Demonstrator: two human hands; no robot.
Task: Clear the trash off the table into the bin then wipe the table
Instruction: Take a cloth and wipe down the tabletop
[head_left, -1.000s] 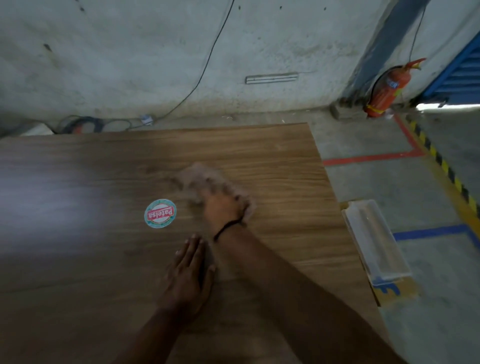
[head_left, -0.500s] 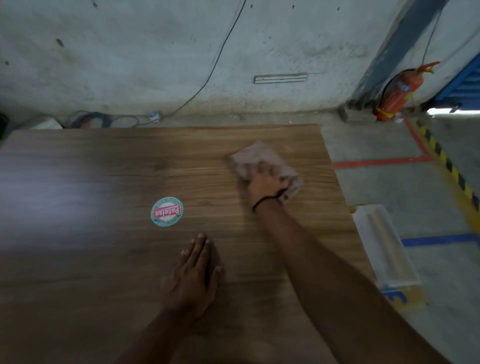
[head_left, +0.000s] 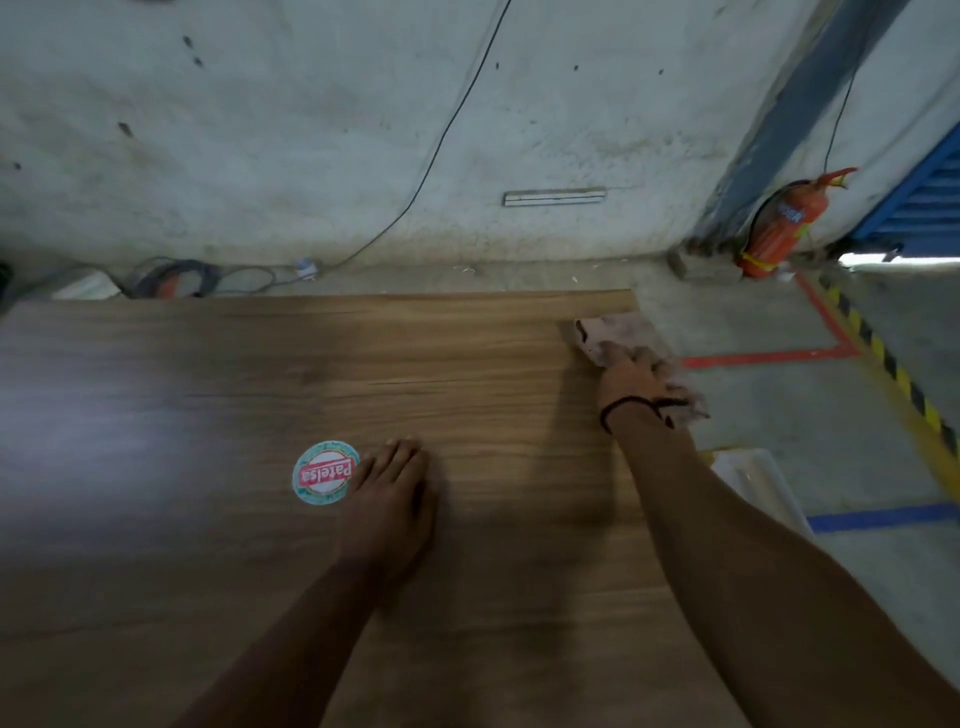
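A pinkish-brown cloth (head_left: 613, 332) lies at the far right corner of the wooden table (head_left: 208, 389), partly over the right edge. My right hand (head_left: 631, 382) presses down on it, with a black band around the wrist. Resting flat on the table near the middle is my left hand (head_left: 389, 499), fingers together and holding nothing. A round sticker (head_left: 324, 472) with red lettering is stuck to the tabletop just left of those fingers.
A white tray (head_left: 758, 486) sits on the floor beside the table's right edge. A red fire extinguisher (head_left: 784, 228) leans at the wall corner. Cables (head_left: 171, 280) lie on the floor behind the table. Red, blue and yellow-black tape lines mark the floor.
My right hand has slid the cloth from the table's middle to the far right corner. My left hand has stayed flat on the table.
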